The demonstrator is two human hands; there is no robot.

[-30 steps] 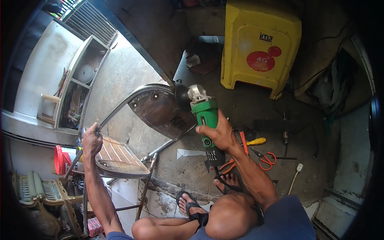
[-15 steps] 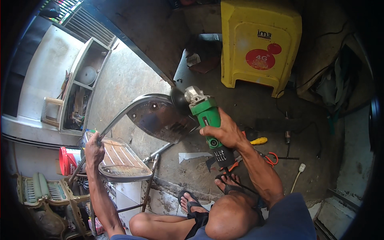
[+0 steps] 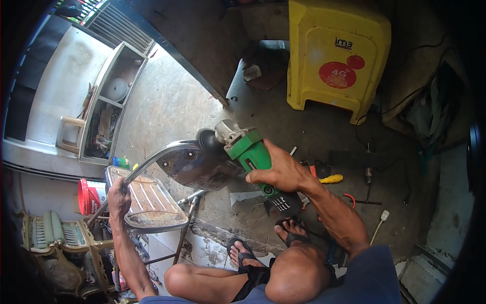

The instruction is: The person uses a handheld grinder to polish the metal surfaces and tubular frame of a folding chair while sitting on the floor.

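Observation:
My right hand (image 3: 281,169) is wrapped round the green body of an angle grinder (image 3: 255,157). Its metal head points up and left, and a dark round disc (image 3: 208,140) on it sits at the bent tube of a metal-framed chair (image 3: 152,158). Whether the disc touches the tube I cannot tell. Below that bend hangs the chair's dark, stained backrest panel (image 3: 195,171), partly behind the grinder. My left hand (image 3: 119,198) grips the tube lower down, beside the worn, rust-stained seat (image 3: 157,205).
A yellow plastic stool (image 3: 339,63) stands at the far right. Right of the grinder lie a yellow-handled tool (image 3: 331,179), red-handled pliers (image 3: 349,199) and a white plug (image 3: 384,216) on a cord. A red-and-white bucket (image 3: 90,196) and an open-fronted cabinet (image 3: 104,111) are at left.
The grinder in my right hand has moved left and slightly down along the tube's bend. The chair's backrest is tilted a little differently. My left hand keeps its grip, and the view has shifted slightly.

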